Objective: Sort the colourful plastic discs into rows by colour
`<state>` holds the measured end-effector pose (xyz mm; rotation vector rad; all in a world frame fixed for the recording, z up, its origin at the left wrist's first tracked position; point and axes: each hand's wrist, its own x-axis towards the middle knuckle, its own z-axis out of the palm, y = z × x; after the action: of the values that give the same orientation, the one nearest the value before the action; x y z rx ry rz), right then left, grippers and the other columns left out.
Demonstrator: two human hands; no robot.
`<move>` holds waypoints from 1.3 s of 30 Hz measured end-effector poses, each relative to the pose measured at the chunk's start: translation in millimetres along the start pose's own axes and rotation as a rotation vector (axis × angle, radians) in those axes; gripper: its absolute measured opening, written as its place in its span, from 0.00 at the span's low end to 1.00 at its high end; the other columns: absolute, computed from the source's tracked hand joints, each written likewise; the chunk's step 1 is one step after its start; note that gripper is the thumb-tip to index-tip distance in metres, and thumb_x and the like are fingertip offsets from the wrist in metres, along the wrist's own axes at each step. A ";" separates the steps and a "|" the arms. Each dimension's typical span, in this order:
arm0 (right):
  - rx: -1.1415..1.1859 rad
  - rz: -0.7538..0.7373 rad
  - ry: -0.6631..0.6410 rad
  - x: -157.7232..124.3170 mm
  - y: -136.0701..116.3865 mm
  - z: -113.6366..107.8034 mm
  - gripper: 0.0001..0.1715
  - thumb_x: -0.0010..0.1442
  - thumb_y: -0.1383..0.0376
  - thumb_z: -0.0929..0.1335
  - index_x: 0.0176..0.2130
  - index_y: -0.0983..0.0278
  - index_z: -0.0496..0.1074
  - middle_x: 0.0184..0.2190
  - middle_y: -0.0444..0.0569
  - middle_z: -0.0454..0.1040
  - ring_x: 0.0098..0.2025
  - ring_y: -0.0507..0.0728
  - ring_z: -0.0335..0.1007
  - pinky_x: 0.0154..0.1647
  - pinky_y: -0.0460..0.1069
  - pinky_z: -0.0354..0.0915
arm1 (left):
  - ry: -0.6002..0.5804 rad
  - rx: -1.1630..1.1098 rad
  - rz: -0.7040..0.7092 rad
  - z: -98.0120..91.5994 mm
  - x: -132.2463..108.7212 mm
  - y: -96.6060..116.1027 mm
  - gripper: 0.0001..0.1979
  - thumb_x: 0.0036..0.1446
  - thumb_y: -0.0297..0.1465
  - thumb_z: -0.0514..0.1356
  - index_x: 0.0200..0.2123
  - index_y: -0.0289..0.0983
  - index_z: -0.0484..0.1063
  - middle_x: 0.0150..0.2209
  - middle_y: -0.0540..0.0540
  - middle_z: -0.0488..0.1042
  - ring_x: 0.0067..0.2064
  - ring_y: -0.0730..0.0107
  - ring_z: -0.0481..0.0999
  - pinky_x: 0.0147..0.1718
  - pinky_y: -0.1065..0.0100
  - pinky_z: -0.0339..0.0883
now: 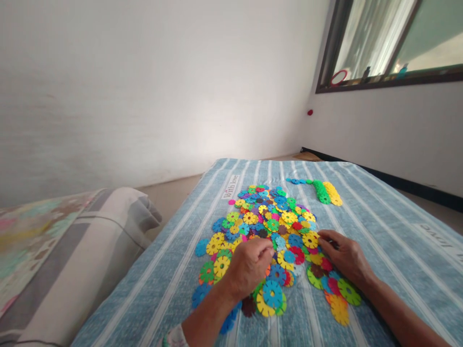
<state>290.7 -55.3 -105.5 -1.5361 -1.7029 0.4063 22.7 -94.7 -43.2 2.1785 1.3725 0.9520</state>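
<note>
A wide heap of colourful notched plastic discs [272, 225], the interlocking snowflake kind, lies spread on the striped cloth. Over the front middle of this heap is my left hand [249, 262], its fingers curled closed; what they hold, if anything, is hidden. At the heap's right edge, my right hand [345, 255] has its fingers and thumb bent together at the rim of a yellow snowflake disc [310, 239]. Several loose discs, among them a lime green one [348, 292] and an orange one [339, 308], lie below the right hand.
Farther back on the right, a green row of discs [321, 192] and a yellow row [332, 193] lie side by side, with a short blue line [298, 181] beside them. The blue striped cloth [155, 289] covers the surface. A padded, striped cover [108, 226] is at left.
</note>
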 end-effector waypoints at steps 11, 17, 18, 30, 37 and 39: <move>0.006 -0.019 -0.035 0.0 1.7 -2.7 0.18 0.55 0.54 0.64 0.38 0.62 0.76 0.34 0.47 0.80 0.34 0.58 0.76 0.37 0.51 0.69 | 0.028 0.343 -0.334 -66.4 5.0 -47.3 0.11 0.54 0.33 0.52 0.26 0.37 0.73 0.23 0.52 0.70 0.28 0.70 0.69 0.28 0.71 0.57; 0.009 0.003 -0.051 0.4 -0.5 -5.2 0.18 0.55 0.54 0.64 0.38 0.61 0.76 0.33 0.46 0.80 0.32 0.58 0.76 0.35 0.50 0.69 | -0.149 0.334 -0.359 -77.2 -0.9 -55.5 0.07 0.47 0.33 0.57 0.22 0.38 0.70 0.20 0.54 0.68 0.26 0.72 0.67 0.25 0.72 0.53; 0.012 0.008 -0.051 0.4 -0.7 -5.5 0.18 0.54 0.54 0.64 0.38 0.61 0.76 0.33 0.46 0.80 0.33 0.58 0.76 0.35 0.50 0.69 | -0.171 0.329 -0.363 -78.8 -1.8 -55.2 0.06 0.47 0.33 0.58 0.22 0.38 0.70 0.21 0.54 0.69 0.26 0.71 0.68 0.25 0.72 0.53; -0.004 -0.018 -0.043 -0.9 -2.6 -6.7 0.17 0.55 0.55 0.64 0.36 0.61 0.75 0.32 0.46 0.79 0.31 0.58 0.76 0.35 0.50 0.69 | -0.293 0.596 -0.372 -72.3 -4.4 -35.7 0.03 0.45 0.31 0.61 0.24 0.39 0.70 0.30 0.48 0.74 0.33 0.65 0.72 0.27 0.69 0.51; -0.011 -0.010 -0.049 -0.7 2.4 -5.7 0.17 0.55 0.55 0.64 0.38 0.61 0.75 0.33 0.46 0.79 0.32 0.57 0.75 0.36 0.50 0.70 | -0.251 0.580 -0.370 -69.2 -2.6 -37.8 0.03 0.45 0.25 0.58 0.23 0.38 0.67 0.28 0.50 0.72 0.31 0.67 0.71 0.28 0.70 0.54; -0.008 -0.005 -0.054 -0.6 3.8 -5.3 0.17 0.55 0.55 0.64 0.38 0.61 0.75 0.34 0.46 0.79 0.33 0.57 0.75 0.37 0.51 0.69 | -0.221 0.532 -0.350 -68.6 -2.0 -40.0 0.03 0.45 0.25 0.56 0.22 0.38 0.67 0.27 0.50 0.72 0.30 0.68 0.71 0.29 0.70 0.55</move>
<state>297.1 -56.5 -105.0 -1.5395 -1.7513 0.4421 -52.6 -80.7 -22.1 2.1903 1.9686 0.2220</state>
